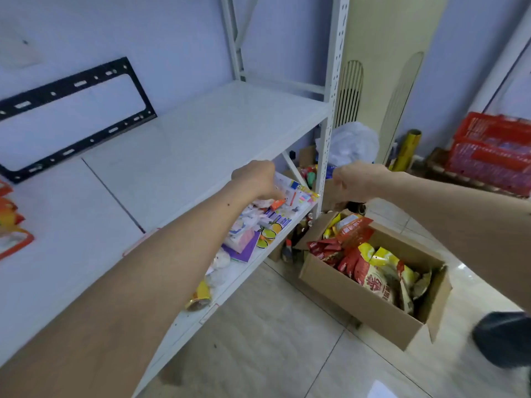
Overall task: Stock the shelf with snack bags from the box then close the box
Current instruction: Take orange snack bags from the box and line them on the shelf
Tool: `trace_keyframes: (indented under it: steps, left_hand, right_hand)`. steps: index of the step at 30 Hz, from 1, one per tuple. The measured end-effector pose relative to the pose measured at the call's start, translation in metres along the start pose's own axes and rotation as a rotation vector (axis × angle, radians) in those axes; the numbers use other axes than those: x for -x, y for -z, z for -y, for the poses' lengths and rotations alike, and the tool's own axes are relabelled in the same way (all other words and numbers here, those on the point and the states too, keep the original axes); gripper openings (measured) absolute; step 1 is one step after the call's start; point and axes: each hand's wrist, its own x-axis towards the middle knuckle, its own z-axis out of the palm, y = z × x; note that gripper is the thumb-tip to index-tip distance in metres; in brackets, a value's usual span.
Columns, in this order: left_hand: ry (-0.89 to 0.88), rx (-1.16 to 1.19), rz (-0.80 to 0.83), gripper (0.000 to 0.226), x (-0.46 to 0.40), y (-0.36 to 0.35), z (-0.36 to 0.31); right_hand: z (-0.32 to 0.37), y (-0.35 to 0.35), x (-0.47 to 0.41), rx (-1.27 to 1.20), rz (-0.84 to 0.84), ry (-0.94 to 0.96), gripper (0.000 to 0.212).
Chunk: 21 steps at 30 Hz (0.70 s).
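both hands are reaching out: the left hand (pixel 255 179) is hanging curled over the shelf (pixel 218 130) edge, the right hand (pixel 355 182) curled by the post (pixel 327 139); i cannot tell if either is pinching anything. bags (pixel 370 265) are filling the box (pixel 370 308) on the floor below; reaching down there and lifting a few at a time would be working best.

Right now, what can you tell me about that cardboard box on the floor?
The brown cardboard box sits on the pale tiled floor, just right of the white metal shelf unit. Its flaps stand open. It is packed nearly full with red and yellow snack bags. Neither hand touches it.
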Motion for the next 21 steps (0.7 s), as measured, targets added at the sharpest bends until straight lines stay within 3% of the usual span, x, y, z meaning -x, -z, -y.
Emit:
trace_keyframes:
  steps: [9, 12, 21]
  left_hand:
    - [0.0, 0.046, 0.131, 0.053, -0.046, -0.071, -0.121]
    - [-0.011, 0.026, 0.186, 0.055, -0.067, -0.096, -0.144]
    - [0.009, 0.015, 0.309, 0.057, -0.139, -0.18, -0.189]
  right_hand:
    - [-0.135, -0.05, 0.014, 0.008, 0.085, -0.04, 0.022]
    - [-0.166, -0.07, 0.007, -0.028, 0.109, -0.064, 0.031]
    - [-0.239, -0.143, -0.052, -0.052, 0.187, -0.022, 0.031]
